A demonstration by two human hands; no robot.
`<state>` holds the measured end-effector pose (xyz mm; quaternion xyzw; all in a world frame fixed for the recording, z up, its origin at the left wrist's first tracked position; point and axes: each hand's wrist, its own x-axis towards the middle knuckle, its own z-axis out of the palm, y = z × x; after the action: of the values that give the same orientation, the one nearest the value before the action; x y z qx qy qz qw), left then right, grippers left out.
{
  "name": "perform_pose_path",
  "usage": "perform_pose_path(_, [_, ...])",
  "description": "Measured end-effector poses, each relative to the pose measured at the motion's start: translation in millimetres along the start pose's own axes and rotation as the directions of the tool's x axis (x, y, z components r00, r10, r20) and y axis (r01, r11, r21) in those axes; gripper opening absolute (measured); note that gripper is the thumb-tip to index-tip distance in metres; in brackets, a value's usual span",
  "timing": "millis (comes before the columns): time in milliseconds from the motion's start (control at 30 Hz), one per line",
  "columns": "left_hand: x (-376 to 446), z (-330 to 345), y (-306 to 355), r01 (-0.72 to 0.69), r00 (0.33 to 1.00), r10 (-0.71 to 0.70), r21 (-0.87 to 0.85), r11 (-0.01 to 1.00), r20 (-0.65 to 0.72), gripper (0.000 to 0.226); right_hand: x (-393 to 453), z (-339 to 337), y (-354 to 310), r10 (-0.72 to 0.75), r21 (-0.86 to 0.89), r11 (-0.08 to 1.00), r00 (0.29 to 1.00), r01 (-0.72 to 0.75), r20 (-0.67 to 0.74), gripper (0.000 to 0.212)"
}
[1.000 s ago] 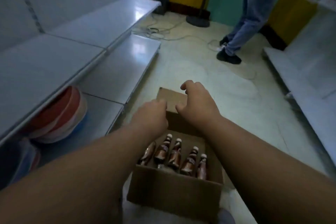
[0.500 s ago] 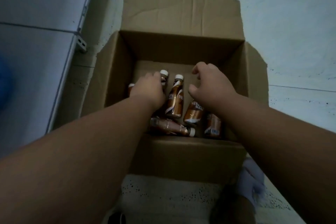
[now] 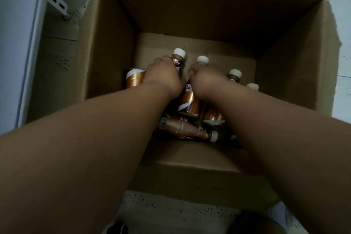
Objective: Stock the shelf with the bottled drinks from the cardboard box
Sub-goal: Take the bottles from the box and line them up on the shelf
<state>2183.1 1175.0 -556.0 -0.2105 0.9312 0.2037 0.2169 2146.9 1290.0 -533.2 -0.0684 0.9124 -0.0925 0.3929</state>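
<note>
Looking down through the head camera, the only view supplied, the cardboard box (image 3: pixel 199 163) stands open on the floor with its flaps folded outward, and both arms reach down into it.

Left hand (image 3: pixel 163 74): it sits over the upper part of a white-capped bottle (image 3: pixel 179 55) near the back of the group. The fingers curl toward the neck, but they are on the far side of the hand, so a firm grip cannot be confirmed.

Right hand (image 3: pixel 206 80): it is closed around the shoulder of the middle bottle (image 3: pixel 190 103), whose white cap shows just above the knuckles. This one appears held.

Stock in the box: a copper-labelled bottle (image 3: pixel 135 80) stands at the left beside the left wrist; two more capped bottles (image 3: pixel 235 74) stand to the right, partly hidden by the right forearm; one fallen bottle (image 3: pixel 182 129) lies on its side against the near wall. At least six are visible; any others under the arms cannot be counted.

Shelf: only the edge of a white shelf (image 3: pixel 17 43) and its bracket show at the left, beside the box. No bottle is seen on that portion.

Assessment: the task appears to be at its start or at an early pick. Neither bottle is lifted clear of the box. Remaining work, judged from this view, is the removal and placement of every visible bottle.
</note>
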Motion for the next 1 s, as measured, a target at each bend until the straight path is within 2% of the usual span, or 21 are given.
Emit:
perform_pose_path(33, [-4.3, -5.7, -0.4, 0.028, 1.000, -0.027, -0.050, 0.998, 0.014, 0.059, -3.6, 0.1, -0.8, 0.011, 0.062, 0.998, 0.999, -0.008, -0.051, 0.034])
perform_pose_path(100, [-14.8, -24.5, 1.3, 0.114, 0.993, -0.101, -0.244, 0.963, 0.064, 0.051, -18.6, -0.9, 1.4, -0.039, 0.149, 0.986, 0.970, 0.077, -0.241, 0.027])
perform_pose_path(200, [-40.6, -72.0, 3.9, 0.193, 0.981, -0.140, -0.608, 0.770, 0.133, 0.030, -52.3, -26.7, -2.2, -0.107, 0.178, 0.959, 0.863, 0.221, -0.494, 0.023])
perform_pose_path(300, [-82.3, -136.0, -1.9, 0.146, 0.986, -0.149, -0.791, 0.594, 0.070, 0.027, -101.3, -71.3, -27.6, -0.225, 0.180, 0.895, 0.760, 0.409, -0.610, 0.020])
perform_pose_path(367, [-119.0, -180.3, -15.0, 0.109, 0.981, -0.194, -0.865, 0.489, 0.013, 0.033, -142.3, -99.4, -53.7, -0.277, 0.197, 0.835, 0.702, 0.513, -0.656, 0.018])
perform_pose_path(467, [-186.7, -244.1, -46.8, -0.013, 0.968, -0.226, -0.922, 0.388, -0.109, 0.041, -210.6, -133.5, -107.7, -0.308, 0.235, 0.741, 0.629, 0.629, -0.713, 0.014])
perform_pose_path(567, [-264.1, -305.2, -83.6, -0.177, 0.923, -0.280, -0.937, 0.302, -0.264, 0.033, -280.4, -152.9, -177.3, -0.346, 0.244, 0.618, 0.538, 0.747, -0.769, 0.014])
perform_pose_path(633, [-320.8, -342.9, -113.8, -0.271, 0.844, -0.356, -0.891, 0.363, -0.402, 0.017, -327.3, -153.3, -231.1, -0.401, 0.242, 0.529, 0.491, 0.814, -0.773, 0.006])
perform_pose_path(733, [-399.5, -388.3, -168.9, -0.323, 0.716, -0.429, -0.806, 0.495, -0.551, 0.017, -395.0, -136.6, -311.2, -0.522, 0.172, 0.409, 0.384, 0.896, -0.762, 0.016])
perform_pose_path(800, [-440.3, -407.4, -203.5, -0.316, 0.641, -0.468, -0.765, 0.561, -0.608, 0.019, -432.8, -118.8, -356.6, -0.583, 0.143, 0.325, 0.318, 0.935, -0.747, 0.023])
perform_pose_path(900, [-475.7, -420.9, -245.7, -0.300, 0.554, -0.511, -0.730, 0.613, -0.657, 0.021, -469.0, -94.7, -403.5, -0.632, 0.112, 0.261, 0.258, 0.959, -0.731, 0.030])
perform_pose_path(1000, [-485.4, -424.8, -276.0, -0.262, 0.477, -0.576, -0.733, 0.628, -0.664, 0.026, -480.8, -81.6, -434.0, -0.644, 0.142, 0.209, 0.245, 0.968, -0.725, 0.035])
